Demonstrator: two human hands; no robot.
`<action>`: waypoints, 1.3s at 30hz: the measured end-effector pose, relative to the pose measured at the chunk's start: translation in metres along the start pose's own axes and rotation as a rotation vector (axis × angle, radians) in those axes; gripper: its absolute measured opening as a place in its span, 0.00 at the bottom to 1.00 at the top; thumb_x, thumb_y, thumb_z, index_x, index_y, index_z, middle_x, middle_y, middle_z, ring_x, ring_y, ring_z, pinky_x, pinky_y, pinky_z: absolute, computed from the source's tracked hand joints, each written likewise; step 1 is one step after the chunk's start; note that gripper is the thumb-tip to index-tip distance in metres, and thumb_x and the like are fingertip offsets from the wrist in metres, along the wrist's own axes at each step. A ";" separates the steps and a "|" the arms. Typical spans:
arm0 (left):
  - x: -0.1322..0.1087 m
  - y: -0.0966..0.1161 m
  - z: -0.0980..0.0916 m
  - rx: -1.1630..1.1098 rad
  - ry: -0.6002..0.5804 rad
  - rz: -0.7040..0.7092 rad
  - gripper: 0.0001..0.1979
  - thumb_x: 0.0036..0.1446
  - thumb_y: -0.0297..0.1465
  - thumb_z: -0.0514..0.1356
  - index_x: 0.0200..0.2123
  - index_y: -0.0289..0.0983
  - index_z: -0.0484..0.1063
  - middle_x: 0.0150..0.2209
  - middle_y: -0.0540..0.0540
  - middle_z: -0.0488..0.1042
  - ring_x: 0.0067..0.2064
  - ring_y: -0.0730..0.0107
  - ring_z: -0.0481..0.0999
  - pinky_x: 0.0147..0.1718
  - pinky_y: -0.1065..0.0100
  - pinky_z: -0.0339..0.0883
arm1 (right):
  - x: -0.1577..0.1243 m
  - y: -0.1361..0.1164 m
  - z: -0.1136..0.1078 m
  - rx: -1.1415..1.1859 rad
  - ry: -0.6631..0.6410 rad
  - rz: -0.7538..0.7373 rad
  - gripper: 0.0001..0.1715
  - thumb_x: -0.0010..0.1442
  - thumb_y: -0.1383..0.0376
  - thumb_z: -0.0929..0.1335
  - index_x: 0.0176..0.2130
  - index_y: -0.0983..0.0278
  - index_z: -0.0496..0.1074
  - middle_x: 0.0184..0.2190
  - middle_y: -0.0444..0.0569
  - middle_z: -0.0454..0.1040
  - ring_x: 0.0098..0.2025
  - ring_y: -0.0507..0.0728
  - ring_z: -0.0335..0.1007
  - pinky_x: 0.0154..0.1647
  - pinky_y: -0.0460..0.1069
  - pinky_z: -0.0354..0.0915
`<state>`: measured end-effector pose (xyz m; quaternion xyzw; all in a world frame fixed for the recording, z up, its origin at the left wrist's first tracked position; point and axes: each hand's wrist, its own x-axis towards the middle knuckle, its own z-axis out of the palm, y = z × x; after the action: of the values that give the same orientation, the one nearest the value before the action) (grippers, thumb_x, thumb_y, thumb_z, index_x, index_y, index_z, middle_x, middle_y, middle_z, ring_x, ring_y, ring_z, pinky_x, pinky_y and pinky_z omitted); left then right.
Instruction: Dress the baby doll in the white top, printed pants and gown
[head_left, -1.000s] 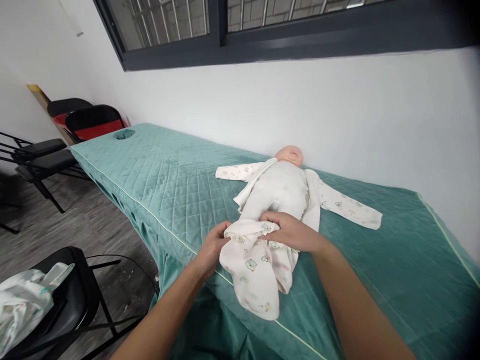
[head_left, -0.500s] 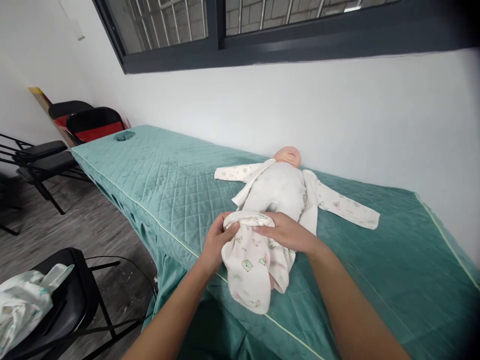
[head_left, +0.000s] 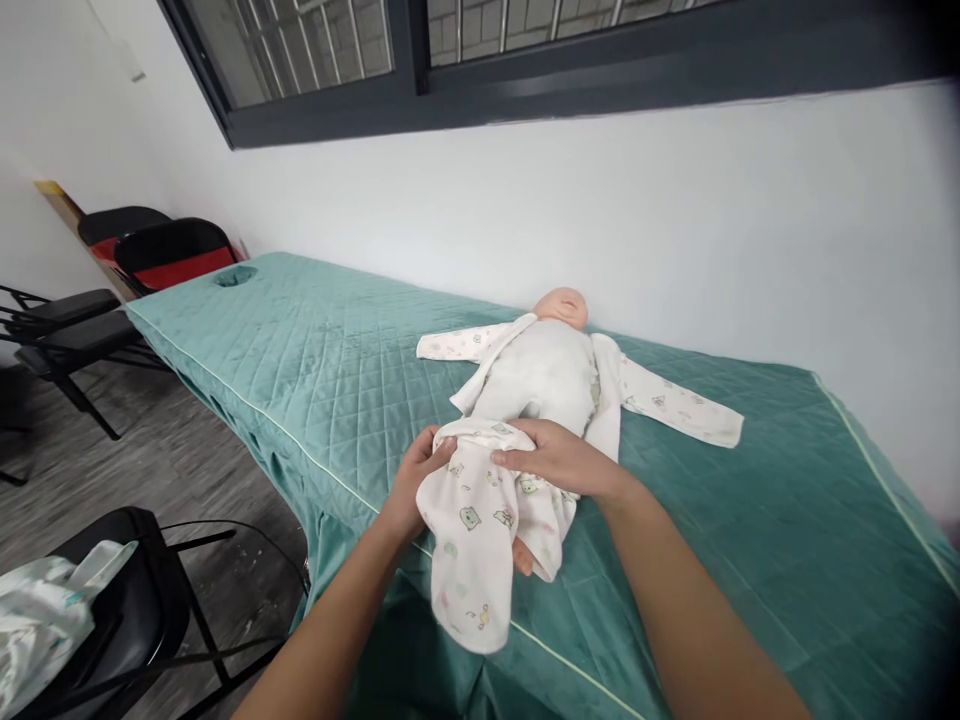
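Note:
A baby doll (head_left: 544, 362) lies on its back on the green quilted bed, its head by the wall. An open printed baby jacket (head_left: 671, 402) spreads out around it, with both sleeves stretched sideways. White printed baby trousers (head_left: 472, 530) cover the doll's lower legs, and one foot (head_left: 523, 557) shows beside a hanging trouser leg. My left hand (head_left: 420, 475) is closed on the left side of the waistband, thumb on top. My right hand (head_left: 559, 458) grips the waistband's other side, its fingers partly hidden by the cloth.
The green bed (head_left: 352, 350) runs along a white wall under a barred window (head_left: 315, 45). At lower left a black chair (head_left: 154, 580) holds a crumpled white cloth (head_left: 45, 620). More folding chairs (head_left: 172, 255) stand at the bed's far left end.
The hanging trouser leg has swung a little lower and left, and the doll's foot shows more. Both hands keep hold of the waistband. The view has shifted slightly.

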<state>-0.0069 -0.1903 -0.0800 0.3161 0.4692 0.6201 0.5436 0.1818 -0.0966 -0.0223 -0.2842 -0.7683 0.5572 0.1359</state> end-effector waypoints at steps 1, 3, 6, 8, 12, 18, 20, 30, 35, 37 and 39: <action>-0.007 0.000 0.000 0.041 0.031 0.019 0.20 0.51 0.45 0.67 0.39 0.37 0.69 0.34 0.50 0.74 0.34 0.72 0.72 0.34 0.71 0.66 | 0.000 0.000 0.001 -0.009 0.007 -0.002 0.28 0.58 0.50 0.71 0.54 0.61 0.74 0.49 0.48 0.78 0.53 0.64 0.72 0.54 0.57 0.66; -0.024 -0.001 -0.001 0.122 0.144 0.066 0.20 0.51 0.43 0.68 0.40 0.38 0.69 0.37 0.49 0.75 0.38 0.69 0.73 0.37 0.70 0.66 | 0.000 0.001 0.002 -0.026 0.025 -0.004 0.27 0.58 0.50 0.71 0.52 0.60 0.75 0.49 0.48 0.78 0.52 0.64 0.72 0.54 0.57 0.66; -0.053 -0.001 -0.001 0.136 0.263 -0.043 0.16 0.52 0.41 0.67 0.40 0.39 0.71 0.36 0.49 0.76 0.37 0.68 0.73 0.35 0.70 0.65 | 0.000 0.000 0.002 -0.059 0.035 0.003 0.24 0.58 0.49 0.70 0.48 0.60 0.77 0.46 0.48 0.78 0.50 0.64 0.73 0.54 0.57 0.66; -0.071 0.000 0.002 0.034 0.195 -0.205 0.16 0.53 0.41 0.65 0.42 0.39 0.74 0.36 0.47 0.78 0.37 0.66 0.74 0.35 0.69 0.65 | 0.000 0.000 0.003 -0.083 0.038 0.011 0.24 0.58 0.47 0.70 0.46 0.60 0.77 0.45 0.48 0.79 0.49 0.64 0.73 0.53 0.57 0.66; -0.089 0.004 0.016 -0.236 0.010 -0.372 0.18 0.54 0.39 0.65 0.46 0.38 0.76 0.40 0.42 0.79 0.42 0.58 0.77 0.39 0.64 0.69 | 0.001 -0.002 0.004 -0.112 0.052 0.028 0.23 0.58 0.47 0.69 0.46 0.59 0.77 0.46 0.47 0.79 0.50 0.64 0.73 0.54 0.56 0.66; -0.075 0.005 0.022 -0.383 0.025 -0.380 0.17 0.52 0.40 0.66 0.40 0.34 0.77 0.42 0.38 0.79 0.41 0.55 0.78 0.39 0.60 0.72 | 0.000 0.001 0.004 -0.078 0.040 0.014 0.22 0.58 0.51 0.71 0.49 0.58 0.76 0.48 0.46 0.78 0.52 0.64 0.73 0.55 0.57 0.65; -0.068 0.006 0.020 -0.330 0.002 -0.347 0.16 0.51 0.39 0.67 0.38 0.33 0.77 0.40 0.38 0.79 0.39 0.55 0.78 0.39 0.59 0.72 | 0.000 0.002 0.003 -0.044 0.026 0.000 0.23 0.58 0.52 0.71 0.51 0.57 0.75 0.50 0.45 0.78 0.53 0.64 0.72 0.55 0.57 0.65; -0.029 0.006 0.002 0.019 0.092 -0.213 0.18 0.46 0.41 0.70 0.33 0.35 0.71 0.26 0.51 0.71 0.24 0.77 0.65 0.23 0.74 0.58 | -0.001 0.004 0.000 -0.073 0.038 -0.014 0.23 0.60 0.51 0.69 0.51 0.58 0.75 0.49 0.45 0.78 0.52 0.64 0.72 0.53 0.55 0.65; -0.020 0.014 -0.018 0.256 0.165 -0.121 0.20 0.53 0.48 0.64 0.31 0.35 0.71 0.25 0.52 0.68 0.25 0.77 0.63 0.23 0.76 0.55 | -0.001 0.002 -0.001 -0.125 0.069 -0.021 0.17 0.62 0.52 0.67 0.44 0.59 0.74 0.45 0.45 0.77 0.49 0.62 0.72 0.50 0.53 0.64; -0.023 0.018 -0.021 0.251 0.167 -0.161 0.20 0.54 0.48 0.64 0.31 0.35 0.71 0.25 0.52 0.68 0.25 0.77 0.64 0.23 0.76 0.55 | 0.001 0.003 -0.001 -0.166 0.109 -0.023 0.15 0.62 0.53 0.67 0.40 0.60 0.72 0.41 0.45 0.76 0.45 0.61 0.71 0.46 0.52 0.63; -0.030 0.019 -0.020 0.168 0.107 -0.239 0.20 0.54 0.49 0.63 0.33 0.36 0.71 0.26 0.51 0.69 0.25 0.76 0.66 0.23 0.75 0.59 | 0.003 0.005 -0.001 -0.212 0.176 -0.031 0.12 0.62 0.54 0.66 0.36 0.61 0.69 0.36 0.44 0.74 0.41 0.58 0.69 0.41 0.50 0.62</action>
<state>-0.0256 -0.2239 -0.0656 0.2691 0.5819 0.5255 0.5593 0.1810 -0.0930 -0.0273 -0.3328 -0.8123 0.4437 0.1806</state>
